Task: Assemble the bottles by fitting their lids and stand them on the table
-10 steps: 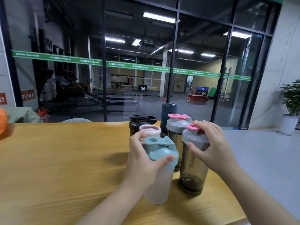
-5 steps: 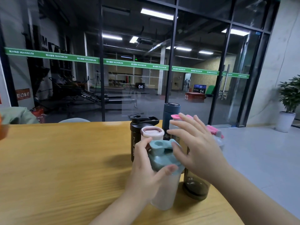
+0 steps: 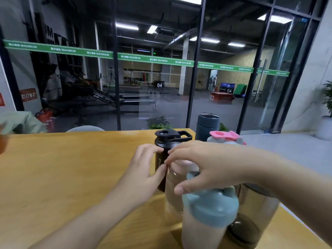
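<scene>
Broadly, a wooden table (image 3: 62,177) fills the lower part of the view, with a cluster of bottles standing toward four o'clock. Nearest, at five o'clock, stands a frosted bottle (image 3: 201,232) wearing a blue lid (image 3: 210,207). Just beside it at its three o'clock is a smoky dark bottle (image 3: 255,218), its top hidden under the right forearm. Behind them a clear bottle (image 3: 175,191) stands upright, and both hands meet at its top. The right hand (image 3: 206,168) reaches across from three o'clock, fingers curled over the top of that bottle; what they grip is hidden. The left hand (image 3: 143,175) comes from seven o'clock, thumb and fingers loosely bent against the bottle's side near the neck. Touching the left fingertips at twelve o'clock is a black bottle (image 3: 161,162) with its lid fitted. Farther back stand a grey bottle with a pink lid (image 3: 224,136) and a dark blue flask (image 3: 208,126).
</scene>
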Motion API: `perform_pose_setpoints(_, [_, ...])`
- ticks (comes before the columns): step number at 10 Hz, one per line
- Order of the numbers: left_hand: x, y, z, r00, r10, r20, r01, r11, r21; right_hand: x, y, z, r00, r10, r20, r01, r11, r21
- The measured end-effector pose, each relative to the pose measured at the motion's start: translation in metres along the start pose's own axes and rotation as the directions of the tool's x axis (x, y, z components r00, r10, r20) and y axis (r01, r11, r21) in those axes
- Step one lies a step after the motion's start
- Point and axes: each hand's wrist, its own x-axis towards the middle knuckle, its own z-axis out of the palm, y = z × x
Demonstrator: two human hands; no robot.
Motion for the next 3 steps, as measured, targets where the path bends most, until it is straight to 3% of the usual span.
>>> perform_pose_setpoints(1, [0.027,-0.006,-0.019,0.964,-0.075,0.254,0.057,0.995,0.079,0.02,0.006,-0.021,0.981,-0.022,0.192,0.013,0.999,0.048])
perform_pose_setpoints(2, [0.047,-0.008,-0.034,0.895,-0.108,0.432,0.043,0.987,0.157,0.035,0.017,-0.022,0.966,-0.009,0.259,0.02,0.999,-0.041])
perform_pose_setpoints(3, [0.058,-0.002,-0.044,0.897,-0.115,0.427,-0.008,0.961,0.277,0.053,0.021,0.007,0.976,-0.185,0.119,0.205,0.962,-0.181])
